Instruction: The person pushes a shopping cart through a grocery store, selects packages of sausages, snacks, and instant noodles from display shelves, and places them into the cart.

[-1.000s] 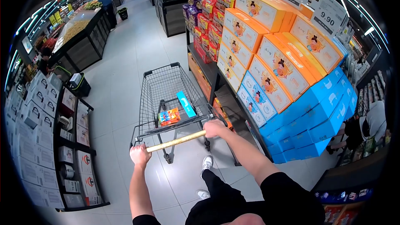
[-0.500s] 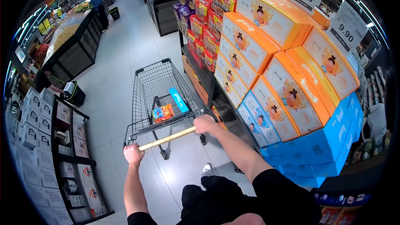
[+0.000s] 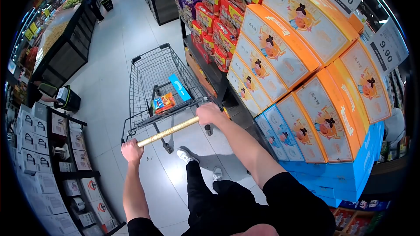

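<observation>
My left hand (image 3: 132,150) is wrapped round the left end of the yellow cart handle (image 3: 168,132). Round its right end my right hand (image 3: 209,113) is closed too. Ahead of the handle stands the grey wire shopping cart (image 3: 151,67). Inside it, near the handle, lie an orange and blue packet (image 3: 164,103) and, to its right, a flat light-blue box (image 3: 179,87).
Orange boxes (image 3: 280,39) are stacked on blue boxes (image 3: 326,177) close on the right, beyond red noodle packs (image 3: 225,35). White boxes (image 3: 37,161) fill a rack at the left. Behind it a person's arm reaches to a black basket (image 3: 70,100). Another person (image 3: 90,0) stands further off.
The stacked boxes on the right appear larger and nearer, and the cart sits further left and higher in view. My feet have moved in a step. Both hands keep their hold.
</observation>
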{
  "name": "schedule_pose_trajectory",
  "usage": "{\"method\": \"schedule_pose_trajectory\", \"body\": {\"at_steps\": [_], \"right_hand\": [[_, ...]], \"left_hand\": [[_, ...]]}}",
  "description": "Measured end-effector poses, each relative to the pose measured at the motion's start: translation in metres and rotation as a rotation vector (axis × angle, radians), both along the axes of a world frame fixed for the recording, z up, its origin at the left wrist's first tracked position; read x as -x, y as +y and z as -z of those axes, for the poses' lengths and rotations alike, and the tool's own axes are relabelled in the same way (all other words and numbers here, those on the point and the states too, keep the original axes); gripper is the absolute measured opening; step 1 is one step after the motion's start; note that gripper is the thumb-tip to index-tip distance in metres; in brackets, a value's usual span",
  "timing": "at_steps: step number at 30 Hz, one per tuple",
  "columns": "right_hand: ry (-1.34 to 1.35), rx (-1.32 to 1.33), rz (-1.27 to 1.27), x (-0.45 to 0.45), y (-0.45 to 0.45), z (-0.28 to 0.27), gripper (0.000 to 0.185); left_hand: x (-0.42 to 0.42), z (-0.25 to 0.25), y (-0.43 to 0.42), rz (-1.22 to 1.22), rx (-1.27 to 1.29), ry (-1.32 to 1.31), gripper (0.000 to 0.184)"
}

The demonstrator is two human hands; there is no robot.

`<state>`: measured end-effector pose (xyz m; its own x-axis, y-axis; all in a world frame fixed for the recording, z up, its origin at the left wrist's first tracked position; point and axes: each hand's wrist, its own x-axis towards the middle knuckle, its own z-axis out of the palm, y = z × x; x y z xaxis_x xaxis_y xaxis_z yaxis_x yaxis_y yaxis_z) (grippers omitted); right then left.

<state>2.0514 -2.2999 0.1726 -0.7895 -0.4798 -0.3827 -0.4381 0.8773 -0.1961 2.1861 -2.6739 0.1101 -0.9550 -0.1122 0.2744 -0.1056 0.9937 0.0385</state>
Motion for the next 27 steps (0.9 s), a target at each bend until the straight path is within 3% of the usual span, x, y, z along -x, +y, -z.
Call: {"method": "schedule_pose_trajectory", "body": {"at_steps": [27], "right_hand": [[0.008,-0.071,0.131,0.303,-0.126,0.015,0.023]], "left_hand": [[0.339,0.010,-0.130,0.107,-0.086,0.058,0.009]]}}
